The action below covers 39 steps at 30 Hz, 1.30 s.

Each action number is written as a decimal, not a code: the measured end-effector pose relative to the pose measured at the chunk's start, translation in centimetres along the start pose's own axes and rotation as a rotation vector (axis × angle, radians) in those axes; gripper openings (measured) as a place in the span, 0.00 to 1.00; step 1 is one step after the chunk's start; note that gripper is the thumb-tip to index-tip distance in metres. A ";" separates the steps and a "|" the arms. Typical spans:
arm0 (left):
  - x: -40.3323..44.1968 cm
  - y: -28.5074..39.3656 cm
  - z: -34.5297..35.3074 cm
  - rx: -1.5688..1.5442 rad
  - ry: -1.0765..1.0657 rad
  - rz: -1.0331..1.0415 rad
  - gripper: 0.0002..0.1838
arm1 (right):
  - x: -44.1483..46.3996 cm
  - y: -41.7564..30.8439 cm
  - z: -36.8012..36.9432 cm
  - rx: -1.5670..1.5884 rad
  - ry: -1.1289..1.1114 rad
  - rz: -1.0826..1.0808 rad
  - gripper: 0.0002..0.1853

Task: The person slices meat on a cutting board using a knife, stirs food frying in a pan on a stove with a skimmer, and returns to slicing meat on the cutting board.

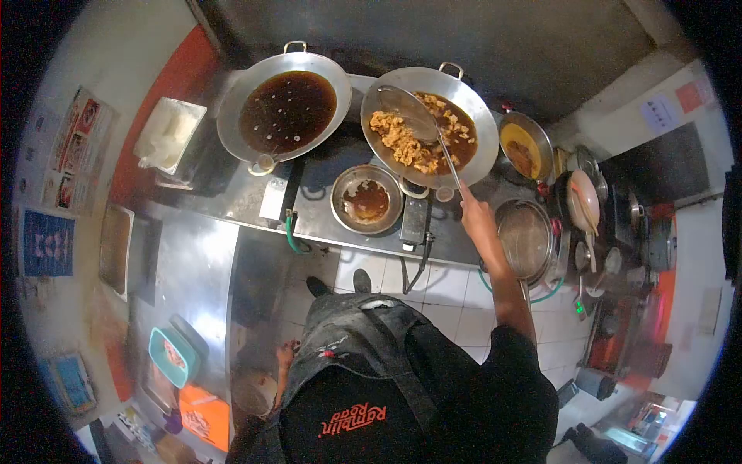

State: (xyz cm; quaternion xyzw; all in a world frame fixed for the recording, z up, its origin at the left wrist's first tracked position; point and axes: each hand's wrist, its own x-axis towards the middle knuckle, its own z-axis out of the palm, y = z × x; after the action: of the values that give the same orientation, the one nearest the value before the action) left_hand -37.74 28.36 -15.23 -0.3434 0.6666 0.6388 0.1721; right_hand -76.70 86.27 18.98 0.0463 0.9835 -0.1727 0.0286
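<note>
My right hand (477, 216) is closed round the long handle of a wire skimmer (416, 114). The skimmer's round mesh head is over the large right wok (483, 127), at its upper left part. Golden-brown fried pieces (402, 143) lie heaped beside and below the mesh, and more of them sit in the dark oil at the right. My left hand (287, 354) hangs low by my left side, away from the stove. It is small in view, and its finger pose is unclear. A round container (255, 392) is close to it.
A second large wok (340, 97) of dark oil stands left. Between them in front is a small pan (338, 205). To the right are a pan with yellow contents (519, 143) and a large strainer (525, 240). A teal basin (164, 371) and orange board (215, 406) rest on the left counter.
</note>
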 end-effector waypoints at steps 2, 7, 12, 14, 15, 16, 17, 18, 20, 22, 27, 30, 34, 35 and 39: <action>-0.1 0.8 -0.1 -0.098 0.038 -0.028 0.18 | -0.6 -0.4 -0.5 0.021 0.008 0.006 0.30; -1.9 4.0 0.0 -0.157 0.055 -0.037 0.17 | -1.6 -0.1 -1.2 0.094 0.048 0.037 0.32; -1.0 -1.0 -1.1 -0.224 0.009 0.023 0.13 | -1.2 1.3 -4.9 -0.023 0.090 0.113 0.30; -1.5 -1.3 -0.9 -0.114 0.040 0.040 0.13 | 0.4 3.3 -6.1 -0.117 0.130 0.129 0.29; -2.0 -1.0 -0.8 -0.061 0.050 0.049 0.14 | 1.5 5.2 -6.1 -0.155 0.151 0.110 0.30; -2.3 -1.0 -0.6 -0.017 0.051 0.064 0.14 | 2.9 7.2 -6.0 -0.194 0.171 0.091 0.31; -2.7 -0.9 -0.5 0.021 0.055 0.082 0.14 | 4.5 9.6 -5.6 -0.197 0.176 0.089 0.31; -3.1 -0.8 -0.4 0.063 0.058 0.104 0.14 | 6.3 12.3 -4.6 -0.285 0.185 0.064 0.29; -4.0 -0.4 0.0 0.189 0.057 0.181 0.15 | 10.2 17.4 -1.6 -0.374 0.192 0.041 0.28; -4.5 -0.1 0.1 0.457 0.048 0.364 0.16 | 12.2 19.5 0.5 -0.335 0.050 0.127 0.29; -6.8 0.9 1.5 -0.041 0.110 0.027 0.16 | 10.5 11.9 -0.9 0.195 -0.349 0.379 0.28; -7.6 -0.2 2.0 -0.021 0.130 -0.010 0.16 | 10.9 11.3 -0.1 0.429 -0.553 0.415 0.27; -7.2 -3.4 2.1 -0.026 0.154 -0.033 0.17 | 11.3 10.5 -0.2 0.662 -0.690 0.367 0.30; -7.0 -3.8 2.0 -0.031 0.157 -0.033 0.17 | 11.3 10.3 -0.2 0.664 -0.690 0.367 0.30; -7.5 -2.9 1.9 -0.062 0.172 -0.029 0.18 | 11.5 8.0 -0.2 0.843 -0.694 0.382 0.33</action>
State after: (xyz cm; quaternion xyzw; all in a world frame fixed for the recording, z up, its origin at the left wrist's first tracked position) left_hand -30.92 32.17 -12.57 -0.4119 0.6537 0.6247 0.1129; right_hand -87.31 94.78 15.58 0.1711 0.7367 -0.5466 0.3594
